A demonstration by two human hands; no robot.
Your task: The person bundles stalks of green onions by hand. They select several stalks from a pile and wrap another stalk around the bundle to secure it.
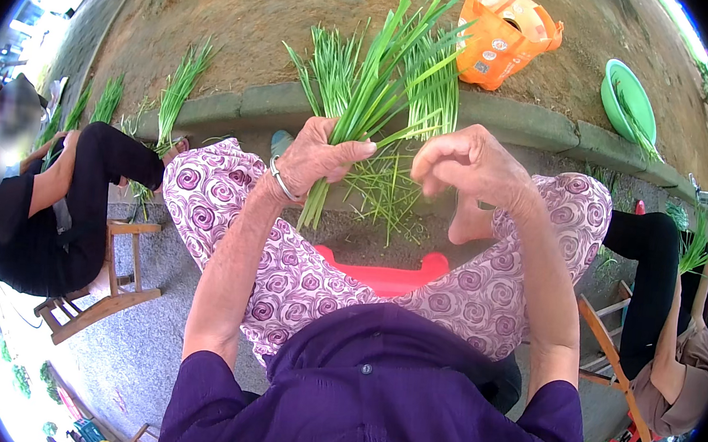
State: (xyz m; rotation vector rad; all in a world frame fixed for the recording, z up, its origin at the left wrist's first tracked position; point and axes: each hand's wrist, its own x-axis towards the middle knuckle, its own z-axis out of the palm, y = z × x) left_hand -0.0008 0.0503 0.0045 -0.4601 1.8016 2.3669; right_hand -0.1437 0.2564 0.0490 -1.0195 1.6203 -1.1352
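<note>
My left hand (pixel 312 157), with a metal bracelet at the wrist, grips a bunch of garlic chives (pixel 374 96) near the stem ends. The leaves fan up and away, while the cut-looking ends point down between my knees. To the right of the bunch hovers my right hand (pixel 475 168), its fingers curled inward. Whether it pinches a thin blade is hidden. Two sorted bundles of chives, one on the left (pixel 336 65) and one on the right (pixel 436 92), rest against the stone kerb (pixel 526 125). Loose stalks and scraps (pixel 388 192) litter the ground below my hands.
An orange shopping bag (pixel 496 41) stands beyond the kerb. Farther right, a green basin (pixel 626 103) leans there with chives. A red plastic stool (pixel 380 279) is beneath me. People sit on both sides, on a wooden chair (pixel 115 282) at left and another (pixel 611 351) at right.
</note>
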